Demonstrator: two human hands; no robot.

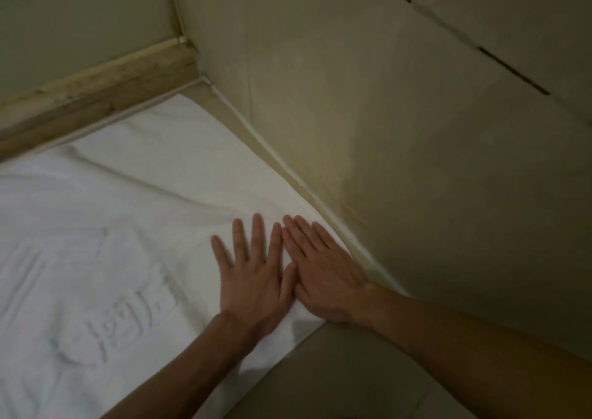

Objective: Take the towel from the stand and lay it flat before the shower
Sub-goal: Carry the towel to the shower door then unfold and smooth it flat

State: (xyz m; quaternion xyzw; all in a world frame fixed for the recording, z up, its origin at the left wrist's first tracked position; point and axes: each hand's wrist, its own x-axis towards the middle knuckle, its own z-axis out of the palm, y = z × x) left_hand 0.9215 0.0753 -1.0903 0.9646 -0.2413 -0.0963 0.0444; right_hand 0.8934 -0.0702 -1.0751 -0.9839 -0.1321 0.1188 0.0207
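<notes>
The white towel (112, 226) is lying spread over the floor (336, 373), filling the left and middle of the frame, with a raised woven pattern showing in the lower left and a few soft creases running across its upper part. Its far edge is sitting just beside a worn wooden sill (96, 92) that is crossing the upper left of the frame, and its right edge is running close along the foot of the beige wall (400, 114) on the right.

Both hands are resting palm down on the towel near its lower right corner, in the lower middle of the frame. The left hand (253, 277) is lying flat with its fingers (258, 236) straight and slightly spread, gripping nothing. The right hand (326, 274) is lying flat just beside it, fingers straight and held together, also gripping nothing. The two hands are touching at the thumbs and forefingers.
</notes>
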